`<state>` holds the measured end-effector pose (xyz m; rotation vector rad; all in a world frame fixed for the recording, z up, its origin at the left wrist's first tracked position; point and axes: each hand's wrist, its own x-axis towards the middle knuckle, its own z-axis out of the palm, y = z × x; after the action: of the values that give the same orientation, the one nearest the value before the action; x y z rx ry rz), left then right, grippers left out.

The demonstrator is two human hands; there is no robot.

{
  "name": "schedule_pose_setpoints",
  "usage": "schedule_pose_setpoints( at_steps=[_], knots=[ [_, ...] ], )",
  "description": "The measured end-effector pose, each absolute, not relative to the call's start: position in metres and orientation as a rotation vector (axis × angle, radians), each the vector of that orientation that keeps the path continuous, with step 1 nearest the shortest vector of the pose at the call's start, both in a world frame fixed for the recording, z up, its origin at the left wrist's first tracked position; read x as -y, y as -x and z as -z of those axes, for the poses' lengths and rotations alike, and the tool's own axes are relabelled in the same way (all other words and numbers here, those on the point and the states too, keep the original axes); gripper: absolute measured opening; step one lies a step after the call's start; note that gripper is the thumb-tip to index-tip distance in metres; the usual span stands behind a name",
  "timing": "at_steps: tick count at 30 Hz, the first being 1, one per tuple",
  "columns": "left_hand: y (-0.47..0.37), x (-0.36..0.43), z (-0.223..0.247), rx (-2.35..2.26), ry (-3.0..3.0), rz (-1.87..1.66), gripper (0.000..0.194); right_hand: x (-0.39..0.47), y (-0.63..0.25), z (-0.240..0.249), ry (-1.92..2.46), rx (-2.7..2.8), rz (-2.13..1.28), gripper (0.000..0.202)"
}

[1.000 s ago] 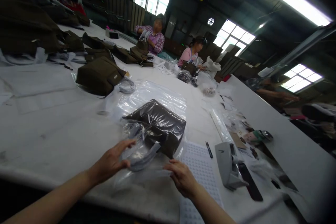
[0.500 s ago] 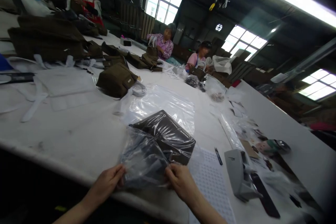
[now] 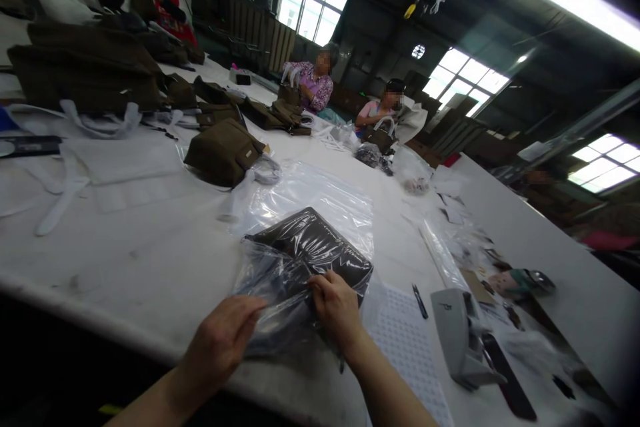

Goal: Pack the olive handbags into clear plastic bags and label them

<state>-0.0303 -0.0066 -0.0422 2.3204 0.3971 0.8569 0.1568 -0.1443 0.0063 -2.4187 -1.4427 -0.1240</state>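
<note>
Nearest, the left hand [image 3: 220,340] pinches one side of the clear plastic [image 3: 280,330], and the right hand [image 3: 337,310] pinches a fold. The dark bag [image 3: 325,237] lies inside it, on the white table [image 3: 165,280]. It looks light and soft (the shiny plastic may be slippery), so its firmer sides seem best to hold. Farther off sits a brown bag [image 3: 223,153].

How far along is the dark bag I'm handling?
Done: the dark bag lies inside clear plastic. In hand: the left hand and right hand pinch that plastic at its near part. Left, it seems: settling that loose, wrinkled part; the brown bag behind shows no wrapping.
</note>
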Motion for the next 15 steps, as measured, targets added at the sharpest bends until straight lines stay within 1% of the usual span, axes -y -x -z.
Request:
schedule_pose_setpoints(
  at_steps=[2, 3, 6, 9, 10, 12, 14, 15],
  knots=[
    [0.001, 0.012, 0.044, -0.146, -2.529, -0.91, 0.035, 0.141, -0.156, -0.005, 2.476, 1.505, 0.158, 0.022],
    [-0.013, 0.013, 0.05, -0.095, -2.614, -0.898, 0.04, 0.139, -0.156, -0.006, 2.499, 1.534, 0.167, 0.024],
    [-0.046, 0.012, 0.077, -0.106, -2.752, -0.856, 0.047, 0.134, -0.154, -0.01, 2.524, 1.562, 0.143, 0.025],
    [-0.055, 0.007, 0.095, -0.122, -2.797, -0.827, 0.05, 0.147, -0.16, -0.02, 2.334, 1.48, 0.002, 0.03],
    [-0.055, 0.006, 0.097, -0.117, -2.802, -0.834, 0.052, 0.159, -0.167, -0.023, 2.229, 1.41, -0.038, 0.032],
    [-0.053, 0.005, 0.1, -0.084, -2.79, -0.859, 0.055, 0.2, -0.192, -0.027, 2.065, 1.192, -0.047, 0.028],
    [-0.053, 0.001, 0.105, -0.052, -2.741, -0.883, 0.059, 0.262, -0.229, -0.025, 1.993, 0.807, 0.028, 0.022],
    [-0.054, -0.001, 0.11, -0.053, -2.702, -0.889, 0.06, 0.298, -0.248, -0.023, 1.972, 0.592, 0.088, 0.024]
  ],
)
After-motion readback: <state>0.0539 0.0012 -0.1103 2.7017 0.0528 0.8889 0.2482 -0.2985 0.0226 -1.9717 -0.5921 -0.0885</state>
